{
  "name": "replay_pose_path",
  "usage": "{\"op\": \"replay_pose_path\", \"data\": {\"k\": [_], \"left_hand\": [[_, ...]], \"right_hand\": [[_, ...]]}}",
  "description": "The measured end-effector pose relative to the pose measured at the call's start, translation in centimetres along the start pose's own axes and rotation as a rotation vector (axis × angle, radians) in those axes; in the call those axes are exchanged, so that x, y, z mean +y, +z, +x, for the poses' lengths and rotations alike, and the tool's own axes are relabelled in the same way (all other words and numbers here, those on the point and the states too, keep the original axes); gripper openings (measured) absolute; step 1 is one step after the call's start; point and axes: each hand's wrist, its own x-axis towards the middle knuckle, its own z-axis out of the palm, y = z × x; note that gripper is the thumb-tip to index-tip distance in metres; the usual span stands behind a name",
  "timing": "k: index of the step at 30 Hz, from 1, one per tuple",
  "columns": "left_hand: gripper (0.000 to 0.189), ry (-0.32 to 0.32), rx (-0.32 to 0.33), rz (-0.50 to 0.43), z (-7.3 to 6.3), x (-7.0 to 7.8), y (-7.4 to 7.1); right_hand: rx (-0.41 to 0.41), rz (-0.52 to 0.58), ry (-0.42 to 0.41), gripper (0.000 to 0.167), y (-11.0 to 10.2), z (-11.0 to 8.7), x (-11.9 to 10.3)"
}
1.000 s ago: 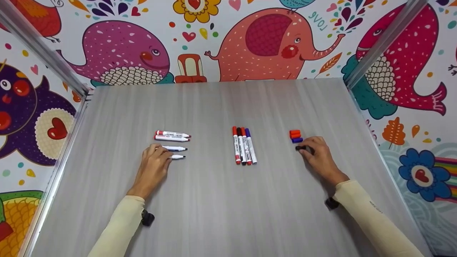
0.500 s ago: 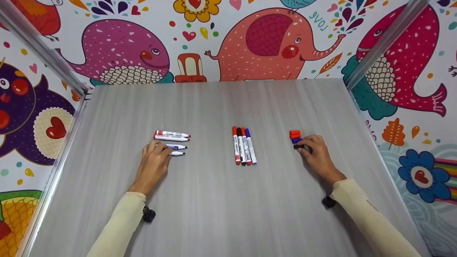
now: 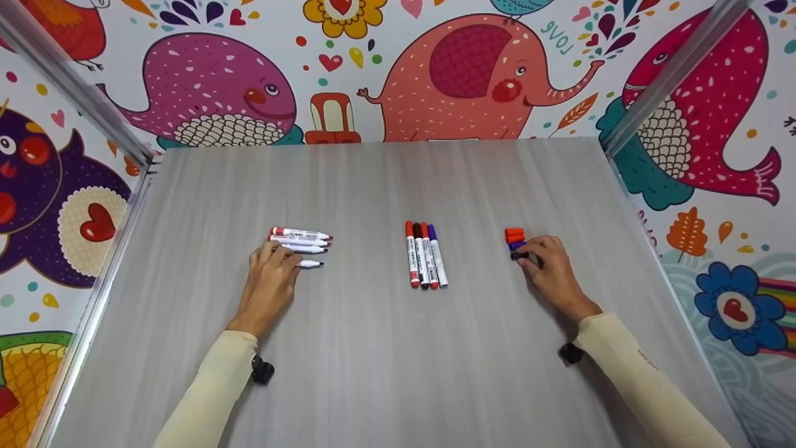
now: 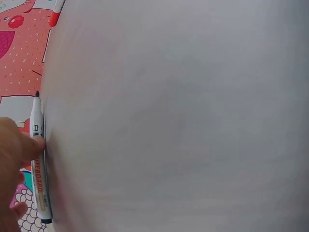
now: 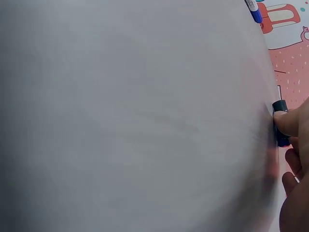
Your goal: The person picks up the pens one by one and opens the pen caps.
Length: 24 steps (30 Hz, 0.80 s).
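Note:
My left hand point(image 3: 267, 280) pinches an uncapped whiteboard marker point(image 3: 310, 264), white with a black tip, low over the table; the left wrist view shows the thumb on the marker's barrel point(image 4: 41, 179). Just beyond it lies another uncapped marker point(image 3: 309, 249) with a dark tip, its rear end hidden by the fingers. Farther back, two uncapped red markers point(image 3: 301, 234) lie side by side. Over on the right, my right hand point(image 3: 552, 274) pinches a black marker cap point(image 3: 518, 256). Right against that cap is a blue cap point(image 3: 517, 246), with red caps point(image 3: 514, 234) behind it.
Several capped markers point(image 3: 425, 255), red, black and blue, lie in a row at the middle of the grey table point(image 3: 373, 348). Cartoon-printed walls point(image 3: 348, 74) rise behind the table and along both sides, with metal frame posts at the back corners.
My left hand has moved slightly away from me with its marker, and the dark-tipped marker beyond has come up against the red pair. The black cap in my right hand has shifted closer to the blue cap.

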Motion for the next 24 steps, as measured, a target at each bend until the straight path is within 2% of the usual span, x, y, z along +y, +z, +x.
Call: {"op": "replay_pose_path", "data": {"k": [9, 19, 24], "left_hand": [[0.011, -0.032, -0.061, 0.048, 0.38, 0.10, 0.02], [0.009, 0.019, 0.015, 0.081, 0.72, -0.16, 0.44], [0.010, 0.019, 0.016, 0.072, 0.82, -0.18, 0.50]], "right_hand": [[0.013, -0.010, 0.005, 0.023, 0.44, -0.10, 0.05], [0.039, -0.006, -0.011, 0.025, 0.48, -0.14, -0.03], [0.044, -0.011, -0.019, 0.025, 0.47, -0.11, 0.08]]}}
